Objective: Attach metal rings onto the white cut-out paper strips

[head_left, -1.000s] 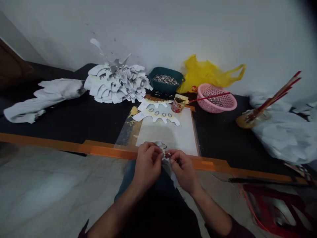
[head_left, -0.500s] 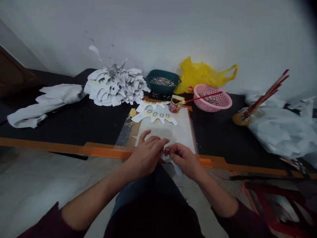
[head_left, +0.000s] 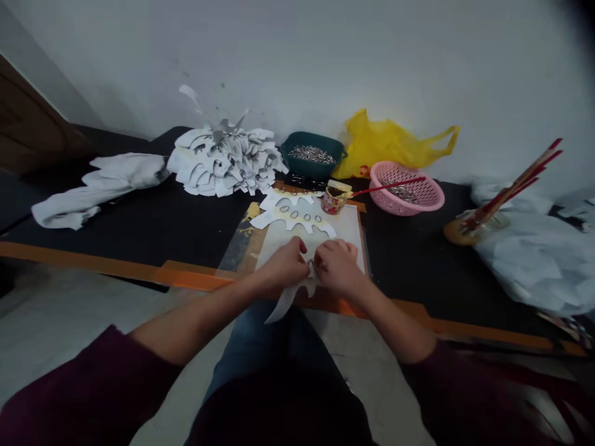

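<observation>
My left hand (head_left: 286, 265) and my right hand (head_left: 338, 267) meet over the white work sheet (head_left: 351, 232) near the table's front edge. Both are closed on a white cut-out paper piece (head_left: 289, 298), whose long end hangs down off the edge toward my lap. A small metal ring seems to sit between my fingertips, though I cannot make it out clearly. Just beyond my hands lies another white cut-out with metal rings (head_left: 297, 215) and yellow glue on it. A small glue pot (head_left: 333, 199) with a red-handled brush stands behind it.
A pile of white cut-outs (head_left: 227, 162) sits at the back left, with a white cloth (head_left: 100, 188) further left. A green tub of metal rings (head_left: 313, 157), a yellow bag (head_left: 390, 141) and a pink basket (head_left: 409, 195) line the wall. Red sticks in a dish (head_left: 469, 226) and white sheeting (head_left: 534, 260) lie right.
My hands have moved forward from the table's edge onto the white sheet, carrying the paper piece. My left hand, spread half a second ago, has closed on it.
</observation>
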Available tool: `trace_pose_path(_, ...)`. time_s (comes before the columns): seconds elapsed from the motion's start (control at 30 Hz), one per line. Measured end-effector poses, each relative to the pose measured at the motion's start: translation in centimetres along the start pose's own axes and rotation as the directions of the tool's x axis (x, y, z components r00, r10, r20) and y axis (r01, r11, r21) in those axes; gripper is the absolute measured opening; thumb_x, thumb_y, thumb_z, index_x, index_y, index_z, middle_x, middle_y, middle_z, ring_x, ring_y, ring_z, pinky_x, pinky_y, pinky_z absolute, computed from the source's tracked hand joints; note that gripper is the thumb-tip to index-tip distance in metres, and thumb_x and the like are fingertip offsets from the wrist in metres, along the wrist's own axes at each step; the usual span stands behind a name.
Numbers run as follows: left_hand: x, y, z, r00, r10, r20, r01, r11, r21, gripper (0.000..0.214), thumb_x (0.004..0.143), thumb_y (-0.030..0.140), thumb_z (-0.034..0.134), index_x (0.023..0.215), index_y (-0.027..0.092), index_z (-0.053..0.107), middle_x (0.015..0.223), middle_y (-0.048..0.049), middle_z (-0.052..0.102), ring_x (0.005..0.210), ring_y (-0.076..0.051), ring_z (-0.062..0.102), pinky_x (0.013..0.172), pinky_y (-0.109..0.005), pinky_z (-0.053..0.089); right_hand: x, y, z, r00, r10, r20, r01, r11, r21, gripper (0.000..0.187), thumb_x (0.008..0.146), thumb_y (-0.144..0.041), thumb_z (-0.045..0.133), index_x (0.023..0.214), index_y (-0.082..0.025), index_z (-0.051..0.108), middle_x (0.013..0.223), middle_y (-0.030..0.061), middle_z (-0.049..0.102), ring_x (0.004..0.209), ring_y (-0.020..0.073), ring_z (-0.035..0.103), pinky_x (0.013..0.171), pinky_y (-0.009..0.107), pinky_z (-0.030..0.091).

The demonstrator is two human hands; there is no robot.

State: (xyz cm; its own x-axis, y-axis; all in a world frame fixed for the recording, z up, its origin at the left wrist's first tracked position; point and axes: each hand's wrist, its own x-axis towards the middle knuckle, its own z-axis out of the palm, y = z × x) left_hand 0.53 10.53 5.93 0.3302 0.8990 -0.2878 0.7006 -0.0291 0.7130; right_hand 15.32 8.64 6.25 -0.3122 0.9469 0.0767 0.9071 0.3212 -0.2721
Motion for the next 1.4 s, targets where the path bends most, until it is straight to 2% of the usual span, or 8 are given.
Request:
trace_pose_path(0.13,0.5,-1.2,2.3,0.986,0.152,-0.075,-0.109,0.909,0.403,0.033,0.073,0.013,0.044,0.105,0.015,0.043,0.082,-0.0093,0.064,0.081,-0.024,0.060,0.076,-0.037,0.038,-1.1,0.9,5.4,0.978,-0.002,-0.210,0.012,0.999,0.049,0.010,0.077,-0.012,0.052,0.082,-0.018,0.059,0.095,0.0059,0.058,0.095,0.0201,0.045,0.077,0.034,0.026)
trace_pose_path(0.27,0.3,-1.5,2.3,0.965,0.221,-0.142,-0.107,0.824,0.556,0.037,0.071,0.015,0.047,0.108,0.016,0.043,0.093,-0.0116,0.060,0.096,-0.028,0.053,0.087,-0.044,0.031,-2.5,1.2,7.1,0.946,-0.136,-0.296,0.148,0.989,0.019,0.014,0.084,-0.015,0.048,0.081,-0.020,0.061,0.087,0.0018,0.061,0.088,0.0163,0.049,0.078,0.034,0.024)
trace_pose_path(0.4,1.6,-2.2,1.1,0.963,0.151,-0.222,-0.014,0.856,0.517,0.055,0.063,0.024,0.058,0.114,0.020,0.040,0.116,-0.0133,0.044,0.107,-0.031,0.044,0.086,-0.044,0.034,-2.8,1.3,6.8,0.943,-0.152,-0.295,0.168,0.985,0.030,0.019,0.085,-0.014,0.047,0.087,-0.022,0.063,0.087,0.0014,0.062,0.087,0.0152,0.050,0.079,0.033,0.024)
trace_pose_path(0.57,3.7,-2.5,-0.3,0.996,0.025,-0.084,0.021,0.859,0.512,0.068,0.053,0.038,0.067,0.112,0.020,0.041,0.113,-0.0122,0.040,0.107,-0.033,0.042,0.085,-0.046,0.037,-2.8,1.3,6.5,0.953,-0.170,-0.252,0.184,0.982,0.033,0.021,0.080,-0.010,0.049,0.090,-0.021,0.064,0.083,0.0012,0.060,0.089,0.0160,0.052,0.080,0.034,0.023)
trace_pose_path(0.9,4.7,1.0,0.7,1.000,0.009,-0.029,0.008,0.842,0.539,0.065,0.049,0.022,0.070,0.108,0.017,0.044,0.117,-0.0157,0.040,0.111,-0.036,0.039,0.088,-0.051,0.031,-3.0,1.4,6.9,0.944,-0.172,-0.281,0.198,0.978,0.066,0.016,0.083,-0.020,0.050,0.091,-0.019,0.063,0.082,0.0030,0.060,0.086,0.0160,0.051,0.080,0.035,0.022)
trace_pose_path(1.13,3.9,-0.4,0.0,0.998,0.004,-0.070,0.027,0.901,0.434,0.050,0.060,0.015,0.060,0.107,0.017,0.044,0.109,-0.0121,0.041,0.102,-0.029,0.048,0.083,-0.044,0.040,-3.1,1.1,6.7,0.945,-0.166,-0.282,0.180,0.983,0.025,0.015,0.083,-0.023,0.052,0.093,-0.021,0.063,0.080,0.0012,0.059,0.084,0.0152,0.052,0.078,0.034,0.021)
trace_pose_path(1.23,2.7,-1.3,-0.5,0.977,0.136,-0.165,-0.082,0.951,0.297,0.046,0.063,0.013,0.058,0.107,0.018,0.044,0.110,-0.0093,0.038,0.102,-0.024,0.048,0.084,-0.038,0.044,-3.1,1.0,6.8,0.944,-0.166,-0.284,0.175,0.984,0.007,0.017,0.083,-0.024,0.053,0.097,-0.021,0.062,0.080,0.0006,0.059,0.085,0.0152,0.052,0.078,0.034,0.021)
trace_pose_path(1.4,0.1,-2.4,0.9,0.840,0.457,-0.292,-0.436,0.889,0.137,0.039,0.069,-0.001,0.041,0.103,0.017,0.046,0.111,-0.0086,0.037,0.105,-0.018,0.045,0.088,-0.034,0.045,-3.1,0.9,6.8,0.948,-0.156,-0.277,0.160,0.987,-0.009,0.016,0.084,-0.026,0.051,0.095,-0.021,0.062,0.082,0.0013,0.059,0.087,0.0159,0.052,0.078,0.034,0.021)
